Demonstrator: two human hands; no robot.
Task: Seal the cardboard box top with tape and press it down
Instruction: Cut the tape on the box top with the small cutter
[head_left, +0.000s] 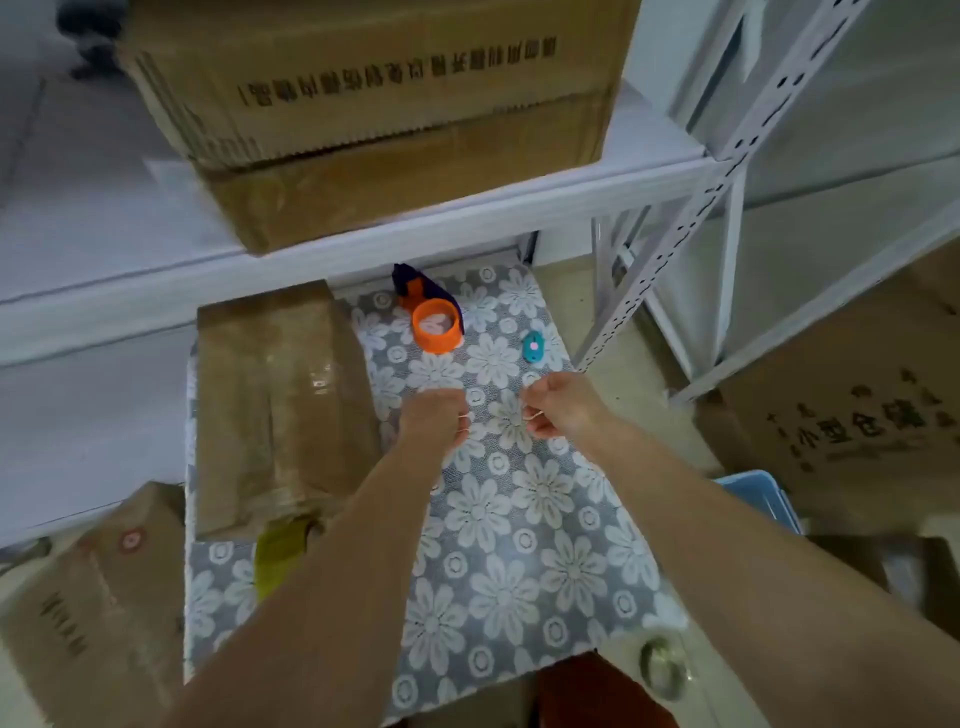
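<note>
Brown cardboard box (283, 410) lies on the desk (519, 545), w/ glossy clear tape already running along its top seam. Your two hands hover just beside it, to its right, over the flowered desk cover.

Left hand (434, 421) is curled, fingers loosely closed; right hand (563, 405) likewise. Thin pale line shows at the fingertips of each, poss. a strip of tape stretched between them, but it's too faint to say for sure. Neither hand touches the box.

Orange tape dispenser (436, 322) sits further back on the desk, near the box's far right corner, well clear of both hands. Small teal object (532, 347) lies to its right, just beyond your right hand.

Risks from here, as a judgement: if that is tape between your hands, it could fold back & stick to itself or to your fingers before it reaches the seam, since both hands hold it in mid-air w/ nothing bracing it. Box lies off to your left, so you'd be reaching across; laid at an angle, the strip would wrinkle or miss the seam. Pressing hard on one edge could slide the box on the smooth cover. Near end of the box looks loose or unsealed, though blur makes that uncertain.
</note>
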